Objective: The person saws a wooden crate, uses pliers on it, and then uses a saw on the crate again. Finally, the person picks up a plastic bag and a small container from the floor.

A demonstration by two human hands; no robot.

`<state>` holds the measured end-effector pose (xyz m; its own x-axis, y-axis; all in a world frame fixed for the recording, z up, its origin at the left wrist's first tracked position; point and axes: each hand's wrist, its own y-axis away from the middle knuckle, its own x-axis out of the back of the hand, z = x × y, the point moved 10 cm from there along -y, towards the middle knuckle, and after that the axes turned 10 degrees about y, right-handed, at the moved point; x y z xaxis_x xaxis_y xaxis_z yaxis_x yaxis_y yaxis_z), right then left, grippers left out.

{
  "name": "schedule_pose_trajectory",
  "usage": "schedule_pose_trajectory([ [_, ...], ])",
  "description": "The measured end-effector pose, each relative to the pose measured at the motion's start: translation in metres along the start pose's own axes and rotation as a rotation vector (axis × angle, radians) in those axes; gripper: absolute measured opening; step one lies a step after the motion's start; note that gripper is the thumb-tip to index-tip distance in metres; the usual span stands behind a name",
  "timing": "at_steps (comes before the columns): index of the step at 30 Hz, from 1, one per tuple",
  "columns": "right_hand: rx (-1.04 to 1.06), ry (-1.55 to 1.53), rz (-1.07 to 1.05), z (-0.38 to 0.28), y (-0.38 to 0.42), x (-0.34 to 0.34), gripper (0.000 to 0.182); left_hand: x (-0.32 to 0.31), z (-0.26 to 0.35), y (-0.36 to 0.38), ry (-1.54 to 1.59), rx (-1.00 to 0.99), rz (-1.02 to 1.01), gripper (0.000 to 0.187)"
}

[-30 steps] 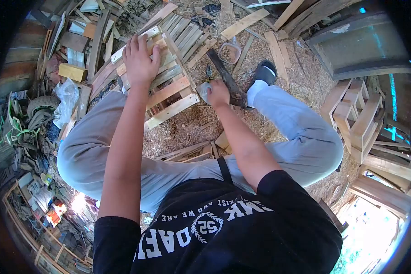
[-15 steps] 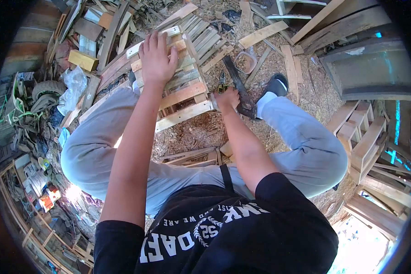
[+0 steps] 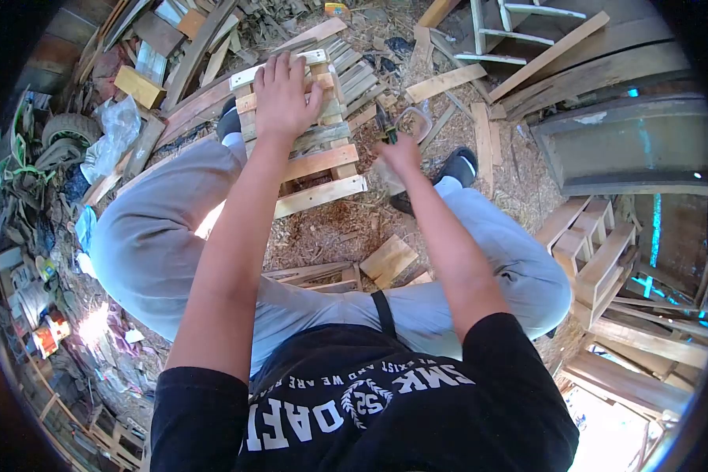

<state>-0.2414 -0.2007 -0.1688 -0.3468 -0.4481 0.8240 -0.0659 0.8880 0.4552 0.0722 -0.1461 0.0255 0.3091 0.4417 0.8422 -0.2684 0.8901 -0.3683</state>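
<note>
My left hand (image 3: 285, 98) lies on a small slatted wooden crate (image 3: 320, 197), its fingers stretched over the pale upper slats and the thumb apart. The crate rests at a tilt between my legs, with nail heads showing in its slats. Just right of it, my right hand (image 3: 402, 155) is closed around a pair of pliers (image 3: 383, 118) with dark jaws and green-yellow handles. The jaws point away from me. A clear plastic tub (image 3: 414, 124) sits on the ground close beyond that hand.
Wood shavings and loose boards (image 3: 446, 82) cover the floor. An offcut block (image 3: 389, 260) lies between my legs. Stacked wooden frames (image 3: 598, 244) and a panel (image 3: 633, 153) stand to the right. Scrap wood, a plastic bag (image 3: 118, 130) and a tyre (image 3: 71, 128) crowd the left.
My right hand has taken hold of the pliers from the ground and lifted away from the crate's corner. The dark bar beside it no longer shows plainly. My left hand stays on the crate.
</note>
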Motion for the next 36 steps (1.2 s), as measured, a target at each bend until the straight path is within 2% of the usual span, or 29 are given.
schedule_pose_trajectory([
  [1, 0.09, 0.082, 0.067, -0.024, 0.009, 0.035, 0.049, -0.001, -0.001, 0.0, -0.008, 0.009, -0.012, 0.062],
  [5, 0.245, 0.127, 0.051, -0.075, 0.018, 0.123, 0.044, 0.014, 0.008, 0.009, 0.008, -0.033, 0.089, 0.056],
  [7, 0.387, 0.241, -0.057, -0.103, 0.026, 0.153, 0.046, 0.027, 0.022, 0.012, 0.105, -0.122, 0.095, 0.045],
  [8, 0.444, 0.199, -0.06, -0.112, 0.029, 0.168, 0.047, 0.033, 0.036, 0.019, 0.088, -0.195, 0.09, 0.037],
  [9, 0.443, 0.2, -0.044, -0.112, 0.036, 0.184, 0.047, 0.037, 0.046, 0.029, 0.093, -0.205, 0.101, 0.037],
  [11, 0.327, -0.076, -0.238, -0.118, 0.061, 0.212, 0.046, 0.017, 0.059, 0.044, 0.038, -0.221, -0.121, 0.034],
  [12, 0.302, -0.203, -0.292, -0.127, 0.091, 0.233, 0.045, 0.021, 0.069, 0.052, 0.025, -0.238, -0.111, 0.034],
  [13, 0.314, -0.219, -0.281, -0.126, 0.103, 0.243, 0.045, 0.028, 0.068, 0.058, 0.06, -0.102, -0.043, 0.034],
  [14, 0.489, -0.367, -0.234, -0.136, 0.116, 0.26, 0.043, 0.035, 0.063, 0.066, 0.096, 0.037, 0.021, 0.033],
  [15, 0.668, -0.511, -0.187, -0.148, 0.127, 0.281, 0.042, 0.039, 0.068, 0.071, 0.081, 0.03, 0.029, 0.033],
  [17, 0.702, -0.511, -0.199, -0.157, 0.14, 0.305, 0.043, 0.041, 0.068, 0.081, 0.108, 0.09, 0.008, 0.027],
  [19, 0.74, -0.502, -0.225, -0.16, 0.146, 0.308, 0.045, 0.043, 0.068, 0.084, 0.068, 0.047, 0.061, 0.03],
  [21, 0.725, -0.846, -0.287, -0.168, 0.145, 0.314, 0.051, 0.037, 0.067, 0.081, 0.12, 0.03, 0.027, 0.028],
  [23, 0.711, -0.939, -0.376, -0.18, 0.146, 0.307, 0.049, 0.037, 0.064, 0.081, 0.102, 0.02, 0.059, 0.027],
  [25, 0.656, -1.231, -0.684, -0.189, 0.159, 0.293, 0.026, 0.033, 0.064, 0.08, 0.183, -0.018, 0.016, 0.027],
  [26, 0.525, -1.205, -0.757, -0.169, 0.123, 0.264, 0.02, 0.037, 0.06, 0.083, 0.215, -0.025, 0.006, 0.027],
  [27, 0.528, -1.2, -0.754, -0.163, 0.117, 0.256, 0.02, 0.041, 0.057, 0.083, 0.218, -0.026, 0.011, 0.027],
  [29, 0.418, -1.233, -0.765, -0.15, 0.11, 0.236, 0.031, 0.047, 0.056, 0.093, 0.299, -0.05, 0.029, 0.026],
  [30, 0.362, -1.192, -0.683, -0.138, 0.101, 0.228, 0.033, 0.048, 0.059, 0.093, 0.31, -0.085, 0.03, 0.026],
  [31, 0.361, -1.18, -0.681, -0.131, 0.095, 0.219, 0.033, 0.046, 0.058, 0.091, 0.319, -0.08, 0.037, 0.026],
  [33, 0.341, -1.001, -0.5, -0.107, 0.078, 0.206, 0.022, 0.035, 0.064, 0.09, 0.333, -0.141, -0.044, 0.029],
  [34, 0.272, -1.166, -0.53, -0.099, 0.081, 0.196, 0.023, 0.03, 0.065, 0.09, 0.293, -0.083, -0.142, 0.031],
  [35, 0.278, -1.165, -0.534, -0.094, 0.083, 0.194, 0.023, 0.036, 0.07, 0.089, 0.289, -0.081, -0.137, 0.031],
  [36, 0.299, -1.18, -0.637, -0.092, 0.087, 0.19, 0.031, 0.051, 0.078, 0.088, 0.279, -0.117, -0.057, 0.035],
])
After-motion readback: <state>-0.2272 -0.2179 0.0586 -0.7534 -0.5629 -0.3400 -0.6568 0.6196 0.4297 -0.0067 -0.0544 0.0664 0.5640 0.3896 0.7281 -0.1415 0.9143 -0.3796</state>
